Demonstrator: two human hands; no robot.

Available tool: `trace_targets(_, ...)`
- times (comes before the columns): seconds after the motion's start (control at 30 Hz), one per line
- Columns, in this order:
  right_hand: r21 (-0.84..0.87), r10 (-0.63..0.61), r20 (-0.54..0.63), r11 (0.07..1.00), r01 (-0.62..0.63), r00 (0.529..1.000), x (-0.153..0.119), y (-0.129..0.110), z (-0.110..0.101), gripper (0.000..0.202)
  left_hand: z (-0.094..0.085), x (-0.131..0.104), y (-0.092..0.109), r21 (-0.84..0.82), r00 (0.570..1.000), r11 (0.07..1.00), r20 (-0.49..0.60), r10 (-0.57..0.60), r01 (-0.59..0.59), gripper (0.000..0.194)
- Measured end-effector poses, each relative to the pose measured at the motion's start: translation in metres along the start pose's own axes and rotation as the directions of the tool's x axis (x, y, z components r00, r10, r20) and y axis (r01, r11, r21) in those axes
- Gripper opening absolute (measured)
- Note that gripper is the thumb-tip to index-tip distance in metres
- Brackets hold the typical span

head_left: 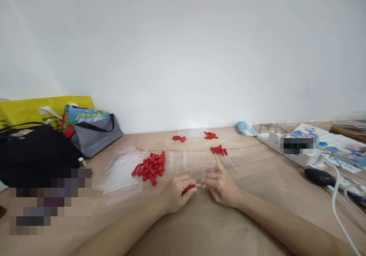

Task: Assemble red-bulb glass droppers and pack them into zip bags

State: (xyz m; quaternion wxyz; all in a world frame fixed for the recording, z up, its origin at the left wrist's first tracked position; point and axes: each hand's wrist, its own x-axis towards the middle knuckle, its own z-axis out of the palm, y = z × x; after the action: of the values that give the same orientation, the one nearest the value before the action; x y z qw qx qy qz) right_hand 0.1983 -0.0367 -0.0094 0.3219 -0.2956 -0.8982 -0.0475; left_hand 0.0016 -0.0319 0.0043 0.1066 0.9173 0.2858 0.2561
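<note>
In the foreground, between the two hands: the left hand (177,195) pinches a red bulb (188,188); the right hand (225,189) pinches a thin clear tube (199,185) that appears to meet the bulb's mouth. Alignment on one axis and light pressure seem advisable, the tube looking brittle. Beyond: a heap of loose bulbs (151,167), a row of tubes (187,161) and, just past the right hand, bulb-capped tubes (224,157), the likeliest obstruction. Farther, near the wall (183,65): a smaller tube group (196,135).
</note>
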Motion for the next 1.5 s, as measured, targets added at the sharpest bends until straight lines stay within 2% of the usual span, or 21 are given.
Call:
trace_targets(0.17, -0.002, 0.013, 0.013, 1.0, -0.013, 1.0, 0.002, -0.001, 0.002, 0.022, 0.001, 0.0, -0.001, -0.017, 1.0, 1.0, -0.003, -0.002, 0.002, 0.02)
trace_targets(0.4, 0.022, 0.05, 0.011, 0.999, -0.05, 0.999, 0.003, 0.001, 0.001, 0.021, -0.006, -0.001, 0.0, -0.077, 0.996, 0.994, -0.028, -0.083, 0.08, 0.017)
trace_targets(0.77, -0.026, 0.042, -0.018, 0.999, -0.043, 0.999, 0.0, 0.005, -0.001, 0.022, -0.005, -0.005, -0.003, -0.094, 0.979, 0.988, -0.155, -0.135, 0.121, 0.023)
trace_targets(0.83, -0.059, 0.032, -0.009, 0.998, -0.033, 0.999, 0.001, 0.004, -0.004, 0.02, -0.007, -0.004, -0.002, -0.091, 0.978, 0.985, -0.137, -0.159, 0.148, 0.022)
trace_targets(0.97, -0.136, 0.028, 0.009, 0.99, -0.026, 1.0, 0.001, 0.002, -0.006, 0.018, -0.012, -0.003, 0.0, -0.104, 0.97, 0.966, -0.031, -0.243, 0.239, 0.014)
trace_targets(1.03, -0.16, 0.061, 0.01, 0.985, -0.059, 0.998, 0.0, 0.004, -0.005, 0.017, -0.011, -0.004, -0.002, -0.107, 0.947, 0.944, -0.044, -0.319, 0.313, 0.031)
trace_targets(1.1, -0.183, 0.153, -0.022, 0.971, -0.155, 0.988, -0.001, 0.011, -0.004, 0.018, -0.009, -0.005, -0.005, -0.106, 0.919, 0.92, -0.079, -0.386, 0.377, 0.042)
trace_targets(1.17, -0.214, 0.309, -0.09, 0.923, -0.321, 0.947, -0.001, 0.021, -0.002, 0.02, -0.006, -0.006, -0.009, -0.108, 0.905, 0.907, -0.083, -0.417, 0.408, 0.036)
trace_targets(1.2, -0.228, 0.396, -0.128, 0.881, -0.415, 0.909, -0.001, 0.028, -0.001, 0.021, -0.005, -0.006, -0.01, -0.107, 0.906, 0.906, -0.072, -0.418, 0.41, 0.033)
trace_targets(1.3, -0.265, 0.61, -0.215, 0.715, -0.646, 0.763, 0.002, 0.047, 0.0, 0.021, -0.005, -0.005, -0.01, -0.073, 0.923, 0.921, -0.014, -0.384, 0.382, 0.022)
trace_targets(1.4, -0.323, 0.721, -0.225, 0.579, -0.749, 0.655, 0.007, 0.06, 0.002, 0.019, -0.007, -0.003, -0.007, -0.026, 0.934, 0.934, 0.036, -0.355, 0.356, 0.01)
trace_targets(1.5, -0.377, 0.768, -0.21, 0.507, -0.775, 0.604, 0.011, 0.065, 0.004, 0.018, -0.008, -0.001, -0.006, -0.013, 0.933, 0.934, 0.054, -0.355, 0.356, 0.003)
